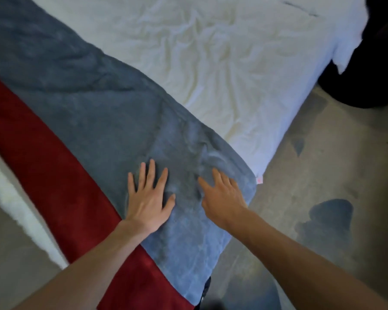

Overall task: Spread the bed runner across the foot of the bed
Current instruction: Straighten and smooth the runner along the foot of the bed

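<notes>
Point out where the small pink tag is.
Head view, right of centre: the pink tag sticks out at the corner of the blue runner, just right of the right hand, at the edge of the bed.

The white bed (222, 63) carries a blue-grey runner (87, 104) beside a red cloth (43, 153), perhaps fleece.

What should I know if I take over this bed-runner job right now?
Left hand: open, flat on the blue-grey plush bed runner.
Right hand: open, fingers spread, pressing the same runner near its corner.
The runner lies across the wrinkled white bedspread, with a dark red fabric strip along its near edge.
Done: runner laid out across the bed.
Left: smooth the creases just ahead of the hands. The far end is out of view, so check it.
</notes>
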Demonstrator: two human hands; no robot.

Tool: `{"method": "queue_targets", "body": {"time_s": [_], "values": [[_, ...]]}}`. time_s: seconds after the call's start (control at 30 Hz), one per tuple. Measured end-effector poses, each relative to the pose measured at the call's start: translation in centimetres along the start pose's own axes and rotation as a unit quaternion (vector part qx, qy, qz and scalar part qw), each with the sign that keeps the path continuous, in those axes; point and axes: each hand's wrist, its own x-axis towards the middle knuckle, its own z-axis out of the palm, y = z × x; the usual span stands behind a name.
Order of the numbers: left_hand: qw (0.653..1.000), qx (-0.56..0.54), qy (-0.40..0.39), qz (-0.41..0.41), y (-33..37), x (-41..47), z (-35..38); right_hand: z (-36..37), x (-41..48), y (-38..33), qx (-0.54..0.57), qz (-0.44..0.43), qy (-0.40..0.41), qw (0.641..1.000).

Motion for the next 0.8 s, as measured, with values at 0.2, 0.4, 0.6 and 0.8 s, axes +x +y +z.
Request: {"method": "queue_targets", "body": {"time_s": [0.2, 0.4, 0.6, 0.8], "values": [[0.991, -0.035, 0.002, -0.130, 0.2, -2.2, -0.1, -0.8, 2.0, 2.0, 0.012, -0.042, 0.011, 0.999], [0.951, -0.077, 0.004, -0.301, 1.8, -6.6, 0.7, -1.2, 1.1, 5.1, -0.001, -0.126, -0.043, 0.991], [0.908, -0.117, 0.046, -0.400, 5.9, -11.1, 2.2, -2.7, 1.1, 9.9, -0.076, -0.168, -0.080, 0.980], [0.880, -0.119, 0.066, -0.454, 7.0, -14.6, 3.3, -1.5, 0.5, 9.6, 0.014, -0.100, -0.073, 0.992]]}}
